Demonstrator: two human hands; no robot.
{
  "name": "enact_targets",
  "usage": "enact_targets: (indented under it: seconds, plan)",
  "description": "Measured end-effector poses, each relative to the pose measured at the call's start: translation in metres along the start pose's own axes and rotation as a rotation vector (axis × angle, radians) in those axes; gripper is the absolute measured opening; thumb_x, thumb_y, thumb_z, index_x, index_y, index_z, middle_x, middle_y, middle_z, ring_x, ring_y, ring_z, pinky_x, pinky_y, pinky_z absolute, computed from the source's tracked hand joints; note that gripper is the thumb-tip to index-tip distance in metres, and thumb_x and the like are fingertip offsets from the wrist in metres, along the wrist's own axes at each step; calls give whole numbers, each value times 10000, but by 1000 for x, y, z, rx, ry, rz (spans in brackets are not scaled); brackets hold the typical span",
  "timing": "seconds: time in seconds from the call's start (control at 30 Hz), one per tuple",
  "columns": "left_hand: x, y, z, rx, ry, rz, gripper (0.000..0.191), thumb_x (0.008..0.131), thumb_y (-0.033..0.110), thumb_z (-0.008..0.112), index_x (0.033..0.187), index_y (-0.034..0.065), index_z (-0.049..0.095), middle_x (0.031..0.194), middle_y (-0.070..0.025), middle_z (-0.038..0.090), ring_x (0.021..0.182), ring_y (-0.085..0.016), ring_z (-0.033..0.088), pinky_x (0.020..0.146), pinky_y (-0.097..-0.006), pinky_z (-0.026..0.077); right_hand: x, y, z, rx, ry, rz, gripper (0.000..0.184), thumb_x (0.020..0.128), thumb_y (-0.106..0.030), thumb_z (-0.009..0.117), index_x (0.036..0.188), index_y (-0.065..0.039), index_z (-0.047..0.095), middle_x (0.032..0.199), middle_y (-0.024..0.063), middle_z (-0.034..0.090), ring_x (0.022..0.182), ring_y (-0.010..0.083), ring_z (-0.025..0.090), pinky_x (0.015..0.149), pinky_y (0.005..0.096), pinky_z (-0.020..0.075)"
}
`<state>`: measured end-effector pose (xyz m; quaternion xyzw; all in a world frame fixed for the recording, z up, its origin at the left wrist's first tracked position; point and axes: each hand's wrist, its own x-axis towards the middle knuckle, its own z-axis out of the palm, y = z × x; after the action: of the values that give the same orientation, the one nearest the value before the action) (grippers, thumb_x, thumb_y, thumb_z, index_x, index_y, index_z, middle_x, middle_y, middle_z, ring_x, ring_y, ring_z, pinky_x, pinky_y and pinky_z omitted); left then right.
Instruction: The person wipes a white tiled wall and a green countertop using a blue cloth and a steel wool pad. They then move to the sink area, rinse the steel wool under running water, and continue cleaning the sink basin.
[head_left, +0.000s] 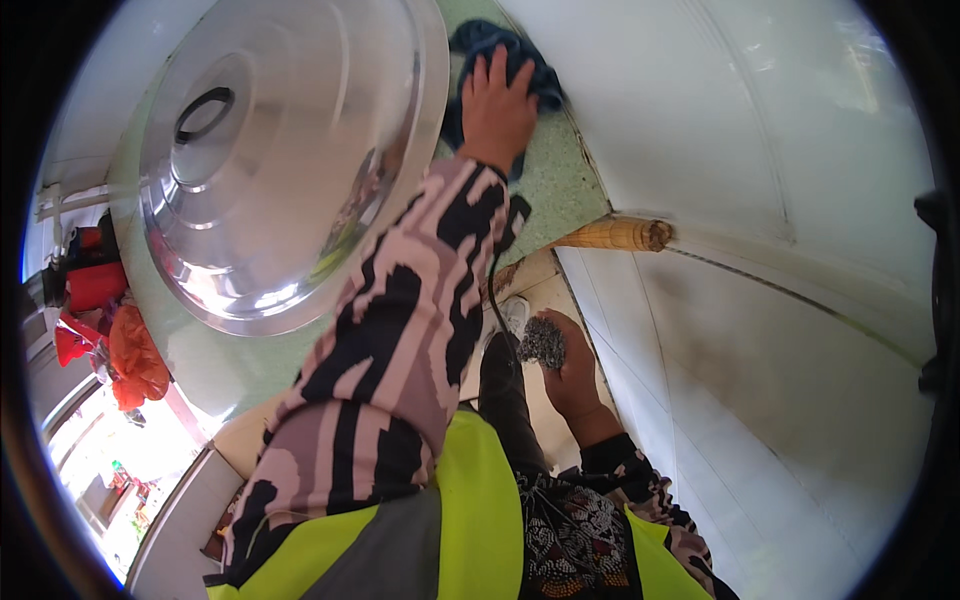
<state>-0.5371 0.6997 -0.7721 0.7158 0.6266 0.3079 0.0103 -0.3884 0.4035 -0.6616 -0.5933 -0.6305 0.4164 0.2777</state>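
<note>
My left hand (499, 120) is spread palm-down on a crumpled dark blue cloth (480, 49), pressing it to the green speckled counter (559, 169) beside the wall. Lower down, my right hand (574, 375) grips a steel wool scourer (541, 343) in front of my body, out over the floor. Left of my left arm lies a large round metal lid (300, 150), its black handle (204, 115) facing up. The lid's rim comes close to the cloth.
A bamboo pole end (630, 234) juts out at the counter's corner, by the tiled wall (750, 337). A black cable (492, 289) hangs past the counter edge near my left forearm. Red plastic bags (139, 356) hang at the far left, near a bright opening.
</note>
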Motion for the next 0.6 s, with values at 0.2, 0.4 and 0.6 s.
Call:
enact_targets:
  seconds: [0.2, 0.4, 0.6]
  plan:
    - [5, -16, 14, 69, 158, 37, 468, 790, 330, 661, 1237, 218, 582, 1388, -157, 429, 1231, -435, 411, 1007, -539, 330, -19, 23, -19, 75, 13, 141, 465, 783, 142, 519, 1225, 3, 495, 1163, 147, 597, 1073, 246, 597, 935, 327, 466]
    - [-75, 13, -76, 113, -218, -34, 504, 848, 349, 605, 1332, 258, 503, 1473, -138, 316, 1306, -404, 325, 1060, -514, 280, -19, 14, -30, 68, -42, 74, 466, 779, 136, 524, 1223, -1, 494, 1140, 141, 604, 1057, 252, 603, 916, 331, 473]
    - [-165, 20, -142, 125, -535, -115, 504, 873, 316, 585, 1358, 235, 472, 1498, -126, 274, 1368, -376, 254, 1099, -503, 239, -26, 11, -40, 104, -107, 16, 435, 794, 75, 560, 1217, -3, 501, 1130, 157, 595, 1054, 290, 591, 918, 346, 462]
